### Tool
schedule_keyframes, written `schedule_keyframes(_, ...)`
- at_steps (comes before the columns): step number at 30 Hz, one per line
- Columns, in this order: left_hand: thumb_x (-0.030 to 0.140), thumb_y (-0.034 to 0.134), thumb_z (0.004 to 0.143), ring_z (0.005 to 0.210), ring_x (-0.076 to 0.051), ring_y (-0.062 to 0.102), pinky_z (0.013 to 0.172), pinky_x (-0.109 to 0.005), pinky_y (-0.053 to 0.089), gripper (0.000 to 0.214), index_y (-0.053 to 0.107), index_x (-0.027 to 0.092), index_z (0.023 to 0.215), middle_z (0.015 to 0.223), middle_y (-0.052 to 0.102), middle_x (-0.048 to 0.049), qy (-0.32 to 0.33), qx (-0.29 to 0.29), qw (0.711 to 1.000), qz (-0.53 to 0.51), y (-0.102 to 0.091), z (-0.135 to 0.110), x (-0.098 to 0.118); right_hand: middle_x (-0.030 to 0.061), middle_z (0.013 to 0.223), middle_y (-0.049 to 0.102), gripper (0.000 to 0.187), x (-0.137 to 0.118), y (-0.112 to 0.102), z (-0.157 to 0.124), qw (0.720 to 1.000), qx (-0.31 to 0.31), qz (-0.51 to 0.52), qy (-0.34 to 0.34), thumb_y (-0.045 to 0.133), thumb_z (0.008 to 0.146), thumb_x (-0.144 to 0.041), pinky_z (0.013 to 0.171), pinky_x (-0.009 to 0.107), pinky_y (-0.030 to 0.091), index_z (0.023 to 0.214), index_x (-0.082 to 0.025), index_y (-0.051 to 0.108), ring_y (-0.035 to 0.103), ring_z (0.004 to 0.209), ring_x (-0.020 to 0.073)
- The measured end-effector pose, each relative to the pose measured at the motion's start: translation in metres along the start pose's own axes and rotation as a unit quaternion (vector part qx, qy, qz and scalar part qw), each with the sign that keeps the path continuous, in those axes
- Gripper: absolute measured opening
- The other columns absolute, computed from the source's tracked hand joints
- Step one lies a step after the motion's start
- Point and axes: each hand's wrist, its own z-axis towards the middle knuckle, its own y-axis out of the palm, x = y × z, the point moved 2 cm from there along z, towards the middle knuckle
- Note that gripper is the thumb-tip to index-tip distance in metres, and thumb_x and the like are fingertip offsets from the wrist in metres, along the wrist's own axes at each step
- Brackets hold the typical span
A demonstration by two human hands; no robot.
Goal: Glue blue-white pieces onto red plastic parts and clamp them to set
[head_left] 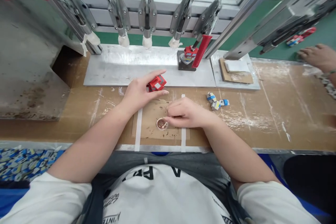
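Note:
My left hand (140, 91) has its thumb and fingers around a small red plastic toy part (157, 83) with grey markings, just in front of the metal plate. My right hand (183, 112) is closed in a pinch, its fingertips at the rim of a small round dish (162, 124). Whatever thin thing it may hold is too small to make out. The dish stands on a taped-down board (149, 131) and has something brownish inside. Right of my right hand lie several small blue, yellow and grey plastic pieces (216, 101).
Toggle clamps (147, 10) line a rail behind the metal plate (112, 66). One presses a similar red toy part (190, 54) onto a dark block. A cardboard pad (228, 73) lies right. Another person's hand (317, 57) is far right. Many plastic pieces (23, 164) fill the lower left.

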Motion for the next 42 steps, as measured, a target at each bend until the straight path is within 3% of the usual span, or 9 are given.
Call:
schedule_keyframes(3, 0.044, 0.089, 0.084, 0.086, -0.022, 0.072, 0.084, -0.032, 0.056, 0.059, 0.071, 0.027, 0.138, 0.105, 0.08, -0.0007, -0.027, 0.007, 1.0, 0.012, 0.002, 0.001, -0.002, -0.0056, 0.062, 0.034, 0.049, 0.001, 0.001, 0.0, 1.0, 0.001, 0.009, -0.01, 0.057, 0.109, -0.027, 0.059, 0.029, 0.027, 0.066, -0.022, 0.032, 0.035, 0.058, 0.011)
schedule_keyframes(7, 0.035, 0.086, 0.085, 0.104, -0.025, 0.075, 0.093, -0.034, 0.056, 0.043, 0.078, 0.028, 0.126, 0.118, 0.081, -0.0012, -0.013, 0.005, 0.999, 0.05, 0.004, 0.0, 0.0, -0.0059, 0.061, 0.032, 0.05, 0.003, -0.001, 0.0, 0.999, 0.037, 0.029, -0.024, 0.059, 0.107, -0.023, 0.057, 0.029, 0.025, 0.064, -0.021, 0.032, 0.031, 0.055, 0.0102)
schedule_keyframes(10, 0.029, 0.081, 0.087, 0.109, -0.026, 0.075, 0.094, -0.036, 0.057, 0.046, 0.077, 0.033, 0.133, 0.123, 0.08, 0.0002, -0.019, -0.018, 0.995, 0.094, 0.005, -0.002, 0.002, -0.0054, 0.059, 0.036, 0.048, 0.006, -0.01, -0.003, 0.982, 0.187, 0.027, -0.004, 0.059, 0.107, -0.022, 0.054, 0.028, 0.026, 0.063, -0.021, 0.039, 0.033, 0.053, 0.0094)
schedule_keyframes(12, 0.025, 0.079, 0.086, 0.108, -0.027, 0.076, 0.091, -0.036, 0.057, 0.05, 0.076, 0.036, 0.135, 0.121, 0.08, 0.0018, -0.035, -0.042, 0.991, 0.12, 0.007, -0.002, 0.002, -0.0042, 0.058, 0.042, 0.048, 0.011, -0.016, -0.006, 0.948, 0.315, 0.003, 0.049, 0.059, 0.108, -0.027, 0.054, 0.028, 0.029, 0.063, -0.02, 0.045, 0.037, 0.053, 0.0096)
schedule_keyframes(15, 0.023, 0.076, 0.083, 0.103, -0.027, 0.077, 0.086, -0.036, 0.057, 0.051, 0.077, 0.039, 0.132, 0.114, 0.082, 0.0032, -0.046, -0.084, 0.983, 0.154, 0.009, -0.002, 0.004, -0.0024, 0.058, 0.047, 0.052, 0.018, -0.02, -0.008, 0.909, 0.393, -0.027, 0.133, 0.06, 0.108, -0.04, 0.057, 0.029, 0.033, 0.061, -0.02, 0.048, 0.042, 0.055, 0.0109)
schedule_keyframes(20, 0.025, 0.073, 0.081, 0.1, -0.027, 0.077, 0.081, -0.035, 0.053, 0.048, 0.078, 0.039, 0.128, 0.108, 0.082, 0.0036, -0.046, -0.105, 0.978, 0.172, 0.01, 0.001, 0.004, -0.0016, 0.059, 0.048, 0.057, 0.022, -0.019, -0.004, 0.912, 0.372, -0.056, 0.166, 0.059, 0.108, -0.051, 0.059, 0.029, 0.035, 0.062, -0.02, 0.05, 0.044, 0.057, 0.0116)
schedule_keyframes(30, 0.029, 0.07, 0.079, 0.074, -0.028, 0.07, 0.061, -0.036, 0.038, 0.035, 0.081, 0.039, 0.111, 0.081, 0.077, 0.0022, -0.028, -0.106, 0.972, 0.21, 0.014, 0.005, 0.003, -0.0022, 0.063, 0.045, 0.05, 0.023, -0.016, 0.002, 0.922, 0.346, -0.09, 0.146, 0.055, 0.11, -0.041, 0.062, 0.03, 0.033, 0.066, -0.021, 0.044, 0.042, 0.06, 0.0122)
schedule_keyframes(37, 0.029, 0.072, 0.08, 0.084, -0.032, 0.073, 0.066, -0.037, 0.044, 0.038, 0.081, 0.039, 0.115, 0.091, 0.08, 0.0002, -0.029, -0.105, 0.969, 0.22, 0.014, 0.004, 0.003, -0.0028, 0.063, 0.041, 0.044, 0.025, -0.019, -0.001, 0.91, 0.352, -0.154, 0.154, 0.057, 0.107, -0.029, 0.062, 0.031, 0.03, 0.067, -0.021, 0.04, 0.04, 0.061, 0.0124)
schedule_keyframes(42, 0.028, 0.072, 0.079, 0.085, -0.031, 0.073, 0.063, -0.036, 0.041, 0.039, 0.08, 0.039, 0.115, 0.093, 0.081, 0.001, -0.034, -0.104, 0.968, 0.228, 0.015, 0.003, 0.005, -0.0037, 0.061, 0.037, 0.045, 0.025, -0.022, -0.004, 0.91, 0.342, -0.164, 0.165, 0.057, 0.104, -0.027, 0.06, 0.03, 0.027, 0.065, -0.021, 0.035, 0.036, 0.059, 0.0112)
